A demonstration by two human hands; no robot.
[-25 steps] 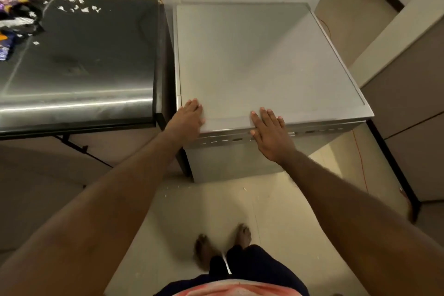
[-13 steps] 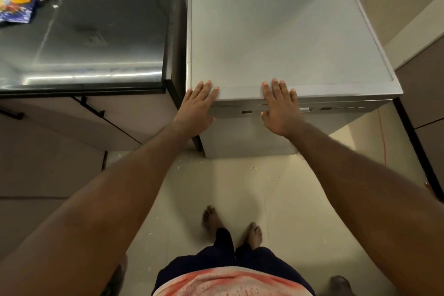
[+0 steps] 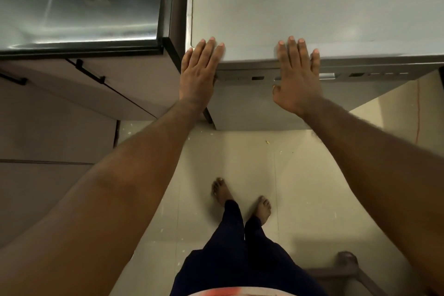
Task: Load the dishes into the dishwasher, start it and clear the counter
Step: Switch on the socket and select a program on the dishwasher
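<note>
Both empty, fingers straight, my left hand (image 3: 197, 72) and right hand (image 3: 296, 77) press the dishwasher (image 3: 312, 7) top edge mid-frame; a palm might bump its control strip (image 3: 360, 75).

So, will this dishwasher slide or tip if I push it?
Probably heavy: the dishwasher is a big metal box. Unlikely to tip, since it looks broad. On the smooth tiled floor it might slide under a hard shove.

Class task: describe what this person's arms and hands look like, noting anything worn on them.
The left forearm and right forearm are bare, with no sleeve anywhere in view. The left hand and right hand wear no gloves. No ring, watch or bracelet shows on the backs of the hands or the wrists. The fingernails are short.
</note>
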